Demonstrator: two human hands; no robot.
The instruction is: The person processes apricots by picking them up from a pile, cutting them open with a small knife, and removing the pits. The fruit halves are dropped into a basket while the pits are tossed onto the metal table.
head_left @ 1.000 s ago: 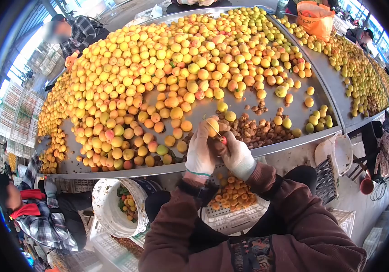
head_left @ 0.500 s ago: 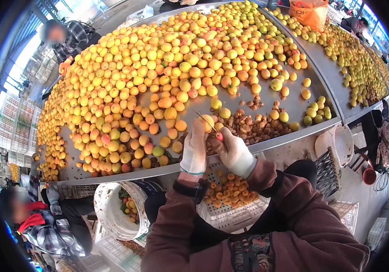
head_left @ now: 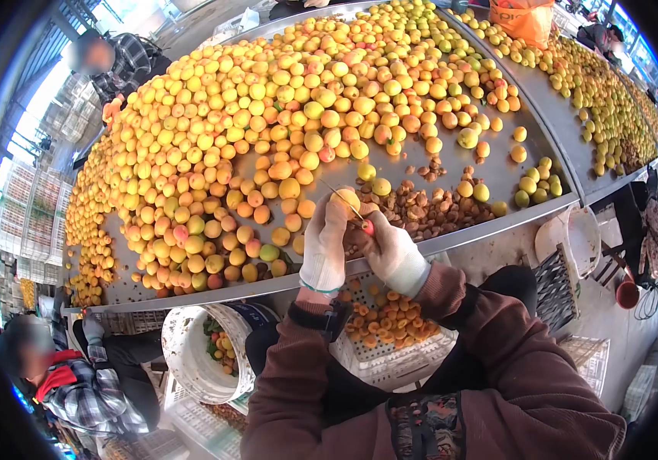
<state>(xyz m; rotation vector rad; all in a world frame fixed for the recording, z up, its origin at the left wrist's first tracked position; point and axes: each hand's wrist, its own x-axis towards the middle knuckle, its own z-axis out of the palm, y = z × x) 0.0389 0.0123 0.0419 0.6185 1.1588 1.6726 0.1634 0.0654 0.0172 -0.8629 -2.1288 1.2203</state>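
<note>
My left hand (head_left: 323, 249), in a white work glove, is closed round a yellow-orange apricot (head_left: 345, 202). My right hand (head_left: 395, 261), gloved the same way, grips a thin-bladed knife (head_left: 368, 227) by its red handle. The blade lies across the apricot and points up to the left. Both hands are close together above the near rim of a metal table (head_left: 490, 234). Brown apricot pits (head_left: 428, 211) lie heaped just beyond them. A large pile of whole apricots (head_left: 214, 138) spreads over the table behind and to the left.
Below my hands, a white crate (head_left: 390, 376) contains halved apricots (head_left: 386, 322). A white bucket (head_left: 179, 360) with fruit stands at left, another bucket (head_left: 574, 241) at right. People sit at left and far across. An orange bag (head_left: 524, 21) rests on the far table section.
Both hands stay close together, with the apricot and knife shifted slightly left. The knife still crosses the fruit. The view has moved a little.
</note>
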